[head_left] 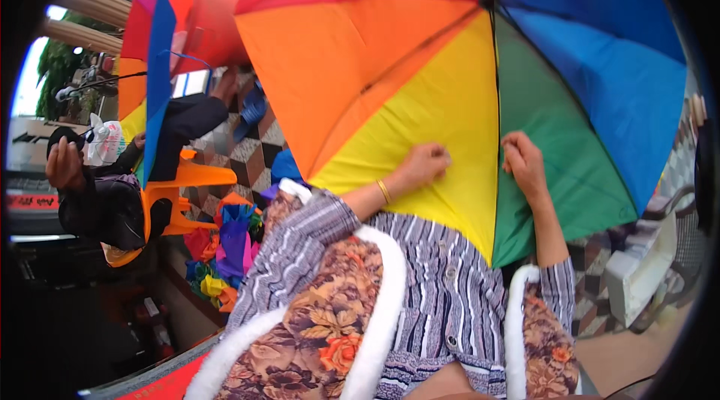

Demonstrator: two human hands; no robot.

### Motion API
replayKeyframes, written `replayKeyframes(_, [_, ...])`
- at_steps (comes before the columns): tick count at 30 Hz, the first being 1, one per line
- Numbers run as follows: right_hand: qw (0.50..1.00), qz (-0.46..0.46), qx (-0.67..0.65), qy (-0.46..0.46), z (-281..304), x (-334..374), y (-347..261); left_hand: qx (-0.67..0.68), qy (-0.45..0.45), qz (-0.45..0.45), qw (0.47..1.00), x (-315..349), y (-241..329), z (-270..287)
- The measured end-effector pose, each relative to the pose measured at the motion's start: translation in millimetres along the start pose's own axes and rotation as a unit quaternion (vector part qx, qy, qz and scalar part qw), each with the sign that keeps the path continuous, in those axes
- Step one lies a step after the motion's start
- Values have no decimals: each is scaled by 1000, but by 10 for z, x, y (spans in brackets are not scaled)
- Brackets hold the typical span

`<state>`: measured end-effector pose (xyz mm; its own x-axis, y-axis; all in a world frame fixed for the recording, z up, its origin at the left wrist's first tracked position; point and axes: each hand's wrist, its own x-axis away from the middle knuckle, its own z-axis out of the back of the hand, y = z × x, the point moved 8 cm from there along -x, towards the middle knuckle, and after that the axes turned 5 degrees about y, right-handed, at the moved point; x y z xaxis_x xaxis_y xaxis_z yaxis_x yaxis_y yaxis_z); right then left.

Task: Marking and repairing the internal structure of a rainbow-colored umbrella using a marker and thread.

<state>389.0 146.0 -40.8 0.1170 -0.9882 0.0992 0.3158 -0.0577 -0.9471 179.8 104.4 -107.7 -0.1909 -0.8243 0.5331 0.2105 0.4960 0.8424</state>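
Observation:
A large rainbow umbrella point(409, 62) is spread in front of me, its inner side with dark ribs facing me. The ribs meet at a dark hub near the top of the view. My left hand point(429, 164) is over the yellow panel with its fingers curled together. Just across a dark rib, my right hand point(523, 161) is over the green panel, thumb and fingers pinched close to that rib. Whatever is in either pinch is too small to make out. The umbrella's lower edge reaches my lap.
On the left, another person point(90, 197) sits by an orange plastic chair point(184, 194), beside a second rainbow umbrella point(156, 74). A red bucket point(206, 21) stands behind. Bright folded cloth point(229, 246) is heaped by my left side. A white plastic piece point(637, 269) is at right.

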Motion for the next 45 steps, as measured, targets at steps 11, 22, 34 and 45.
replayKeyframes(11, [998,-35,-58,9,22,-275,634,-342,274,-231,869,-434,482,1671])
replayKeyframes(22, [997,-38,-67,16,328,-305,592,-537,253,-65,802,-690,650,1511])
replayKeyframes(34, [999,-12,-34,13,512,-393,727,-614,178,-72,765,-556,681,860])
replayKeyframes(45, [1000,7,2,17,431,-353,742,-550,216,-132,796,-478,640,929])
